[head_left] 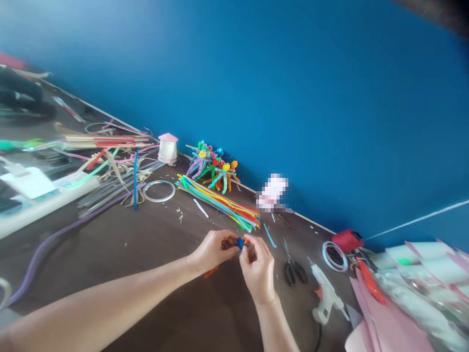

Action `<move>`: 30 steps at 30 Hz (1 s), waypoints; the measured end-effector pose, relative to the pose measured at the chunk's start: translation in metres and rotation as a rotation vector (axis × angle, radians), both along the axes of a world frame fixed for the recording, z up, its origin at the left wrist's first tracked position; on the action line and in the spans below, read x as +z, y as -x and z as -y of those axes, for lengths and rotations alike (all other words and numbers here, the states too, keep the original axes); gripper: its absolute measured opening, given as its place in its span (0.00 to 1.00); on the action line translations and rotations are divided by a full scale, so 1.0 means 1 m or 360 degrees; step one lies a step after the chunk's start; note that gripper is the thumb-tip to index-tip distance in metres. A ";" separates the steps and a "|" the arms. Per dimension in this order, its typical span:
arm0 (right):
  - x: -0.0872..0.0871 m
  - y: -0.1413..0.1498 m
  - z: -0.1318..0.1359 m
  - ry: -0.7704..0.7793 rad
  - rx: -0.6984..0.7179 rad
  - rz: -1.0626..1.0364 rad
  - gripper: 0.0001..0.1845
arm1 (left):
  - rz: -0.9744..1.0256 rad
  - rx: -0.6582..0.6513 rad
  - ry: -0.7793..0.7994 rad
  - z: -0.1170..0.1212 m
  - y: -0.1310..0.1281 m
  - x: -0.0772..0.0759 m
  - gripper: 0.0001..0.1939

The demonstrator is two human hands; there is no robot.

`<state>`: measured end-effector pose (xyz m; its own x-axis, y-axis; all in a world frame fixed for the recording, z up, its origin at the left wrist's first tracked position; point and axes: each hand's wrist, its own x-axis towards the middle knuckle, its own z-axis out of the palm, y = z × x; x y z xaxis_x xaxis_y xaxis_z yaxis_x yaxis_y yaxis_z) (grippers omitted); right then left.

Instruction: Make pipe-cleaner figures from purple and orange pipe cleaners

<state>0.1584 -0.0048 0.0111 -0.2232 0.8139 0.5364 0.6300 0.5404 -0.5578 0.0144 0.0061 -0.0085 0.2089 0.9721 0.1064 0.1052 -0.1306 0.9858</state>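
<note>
A small blue and orange pipe-cleaner piece (240,242) is pinched between my two hands above the dark table. My left hand (214,252) grips it from the left, fingertips closed. From the right, my right hand (258,266) closes thumb and fingers on the orange side. An orange strip (210,272) shows below my left hand; whether it joins the piece I cannot tell. Just beyond the hands lies a bundle of coloured pipe cleaners (220,203). Several bent pipe-cleaner figures (214,168) are heaped behind it, close to the blue wall.
Scissors (291,266) and a white glue gun (326,293) lie to the right, beside a tape roll (334,256) and pink sheets (392,313). On the left are a wire ring (159,191), a power strip (47,205) and loose stems. A white container (168,149) stands by the wall.
</note>
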 end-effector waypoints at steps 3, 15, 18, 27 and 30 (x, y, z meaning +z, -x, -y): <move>-0.002 -0.001 0.000 0.0047 0.0021 -0.0035 0.14 | 0.0063 -0.0004 0.0064 -0.002 0.000 -0.001 0.12; -0.010 -0.003 -0.005 0.0188 0.0054 -0.0199 0.11 | 0.0141 -0.0025 0.0162 -0.004 -0.002 -0.005 0.13; -0.012 -0.004 -0.005 0.0216 0.0027 -0.0193 0.10 | 0.0141 -0.0031 0.0161 -0.004 -0.002 -0.007 0.13; -0.012 -0.002 -0.007 0.0203 0.0000 -0.0186 0.10 | 0.0175 -0.0051 0.0168 -0.005 -0.002 -0.011 0.11; -0.012 -0.002 -0.006 0.0204 0.0006 -0.0192 0.10 | 0.0197 -0.0045 0.0189 -0.005 -0.003 -0.012 0.12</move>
<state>0.1604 0.0017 -0.0009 -0.1666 0.8767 0.4513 0.5527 0.4621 -0.6936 0.0170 0.0113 -0.0209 0.2286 0.9734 0.0178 -0.0198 -0.0136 0.9997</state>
